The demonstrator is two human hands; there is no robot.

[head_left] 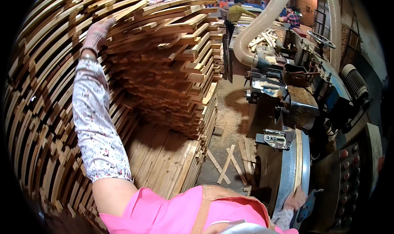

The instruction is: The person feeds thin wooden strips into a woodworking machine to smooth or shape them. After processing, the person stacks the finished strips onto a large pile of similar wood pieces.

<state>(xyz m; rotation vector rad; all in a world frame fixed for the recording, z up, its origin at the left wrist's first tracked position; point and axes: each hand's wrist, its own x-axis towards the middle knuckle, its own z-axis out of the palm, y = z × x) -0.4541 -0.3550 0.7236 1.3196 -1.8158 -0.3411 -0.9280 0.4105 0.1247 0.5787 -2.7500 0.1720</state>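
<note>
Along the metal bed (286, 172) on the right, a narrow wooden strip (299, 156) lies lengthwise, pointing toward a woodworking machine (301, 104). From my distant seat, I see the right hand (295, 199) resting at the strip's near end; whether its fingers close around it, I cannot tell. Far apart from it, the gloved left hand (100, 32) reaches up to the near end of a pale wooden slat (135, 8) atop the tall lumber stack (180, 69); its grip is also hard to read.

I judge both pieces light for their length, stiff, dry and rough rather than slippery, perhaps splintery and a little springy. I would hold the slat by its near end and support it toward the middle, keeping palms off the sharp corners.

Staggered board ends jut from the stack and could snag. A steel bracket (275, 138) stands beside the bed. Between stack and machine runs a narrow strip of sawdust-covered floor (230, 115), my best open room, though loose slats (227, 166) lie crossed at its near end.
</note>
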